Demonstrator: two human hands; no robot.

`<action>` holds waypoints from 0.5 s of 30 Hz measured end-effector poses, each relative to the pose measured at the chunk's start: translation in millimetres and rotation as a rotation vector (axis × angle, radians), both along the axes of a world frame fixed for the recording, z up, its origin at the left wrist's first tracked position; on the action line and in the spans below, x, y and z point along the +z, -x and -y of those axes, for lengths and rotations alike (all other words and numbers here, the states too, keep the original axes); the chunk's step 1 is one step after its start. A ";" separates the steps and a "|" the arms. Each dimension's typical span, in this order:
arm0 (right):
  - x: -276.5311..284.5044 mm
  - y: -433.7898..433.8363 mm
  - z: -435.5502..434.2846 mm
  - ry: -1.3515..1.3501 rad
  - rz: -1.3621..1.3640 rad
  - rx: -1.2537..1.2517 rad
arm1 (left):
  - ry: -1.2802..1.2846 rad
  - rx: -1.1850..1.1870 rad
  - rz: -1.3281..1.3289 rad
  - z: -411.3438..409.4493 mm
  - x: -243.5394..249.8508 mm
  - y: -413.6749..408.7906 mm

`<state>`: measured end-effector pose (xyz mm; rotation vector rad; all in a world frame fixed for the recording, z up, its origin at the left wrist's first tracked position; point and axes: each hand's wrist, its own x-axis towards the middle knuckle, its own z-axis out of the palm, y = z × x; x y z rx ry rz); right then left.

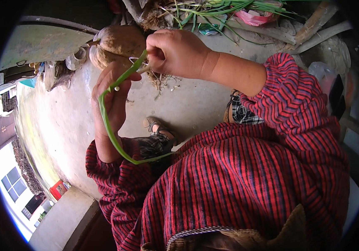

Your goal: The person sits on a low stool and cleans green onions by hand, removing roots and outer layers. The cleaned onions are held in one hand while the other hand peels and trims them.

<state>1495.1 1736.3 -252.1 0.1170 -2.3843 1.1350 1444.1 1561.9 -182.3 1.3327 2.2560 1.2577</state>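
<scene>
A long green leaf [107, 122] of a scallion-like plant runs along my left hand [112, 88] and hangs bent down to my striped smock. My left fingers hold the plant near its pale stem [144, 69]. Just right of it, my right hand [179, 55] is curled into a fist, pinching the stem's end. A thin whitish strip loops between the two hands. Beneath my right hand, stringy brown roots [159, 80] show against the floor; whether they hang or lie there I cannot tell.
Tan ribbed pumpkins [121, 42] sit beyond my hands. At the top right lie long green leaves [223, 9], a pink plastic bag [256, 18], a green can [208, 29] and wooden poles [316, 22]. My sandalled foot [156, 125] rests on the concrete floor [195, 106].
</scene>
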 end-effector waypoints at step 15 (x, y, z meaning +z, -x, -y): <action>-3.6 6.6 -21.1 0.010 0.495 -0.154 | -0.313 0.001 0.020 10.1 -11.3 10.5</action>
